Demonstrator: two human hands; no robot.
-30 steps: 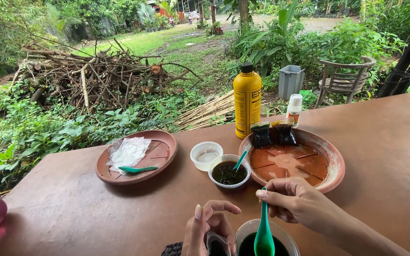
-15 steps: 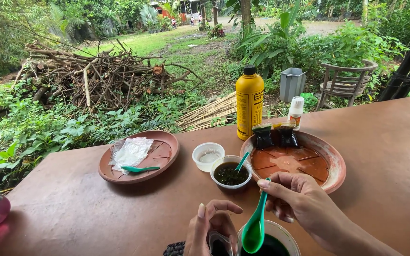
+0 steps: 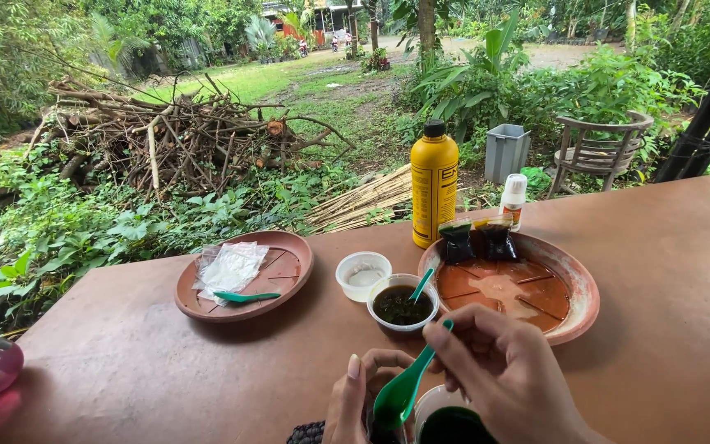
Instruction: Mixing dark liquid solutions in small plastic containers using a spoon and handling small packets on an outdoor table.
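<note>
A green plastic spoon (image 3: 400,393) slants down from the right hand (image 3: 503,374), handle pinched at the fingers (image 3: 441,339), bowl low beside a white cup (image 3: 445,419) of dark liquid at the tabletop's near edge. The left hand (image 3: 359,403) curls around a small dark container, mostly hidden.

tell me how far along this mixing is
Done: a small cup already holds dark mix with a spoon in it, and an opened clear packet lies on the left plate. In hand: the right hand holds a green spoon over a dark cup; the left hand steadies beside it. Left: two dark sachets look unopened.
</note>
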